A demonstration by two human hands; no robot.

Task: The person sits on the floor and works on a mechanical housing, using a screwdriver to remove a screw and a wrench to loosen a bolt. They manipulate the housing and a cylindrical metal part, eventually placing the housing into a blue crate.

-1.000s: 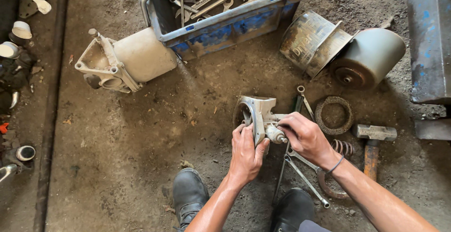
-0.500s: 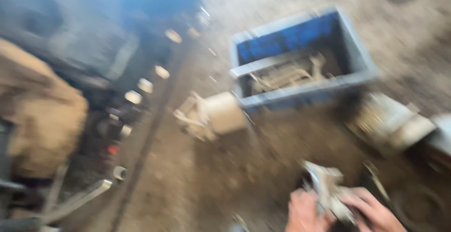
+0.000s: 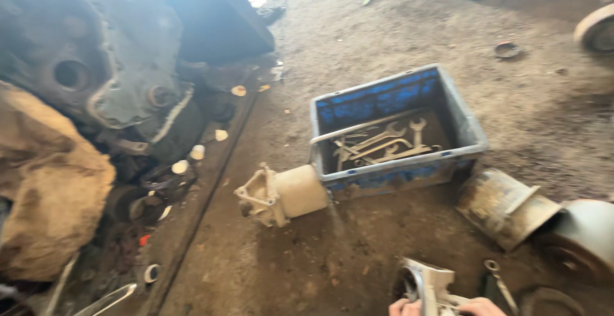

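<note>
Dirt and grit cover the workshop floor [image 3: 384,34], and most of it lies bare far beyond the hands, up toward the top edge. At the very bottom edge, both hands are cut off, so only the fingertips show. The left hand [image 3: 404,307] and the right hand [image 3: 481,307] touch a grey metal casting [image 3: 427,284] that stands between them. Fingers curl against it on both sides, but I cannot tell how tight the hold is, because the palms are out of the picture.

Just right of the right hand lies one thin wrench [image 3: 500,284], and past it one dark ring [image 3: 550,300], half cut off. Farther right and a bit up sit two big drum-shaped parts: one rusty metal housing [image 3: 502,206] and one grey round drum [image 3: 585,236], touching each other.

Up from the hands stands one blue plastic crate [image 3: 384,102], open on top. Several spanners [image 3: 384,146] lie mixed up inside; they overlap too much to count. One cream-coloured cylinder part [image 3: 281,194] leans against the crate's near left corner.

Far left of the hands, one big dark engine block [image 3: 121,66] and one brown sack cloth [image 3: 45,188] fill that side. Small pale bits lie under them, blurry and hard to make out. A strip of bare dirt stays open between the cylinder part and the hands.
</note>
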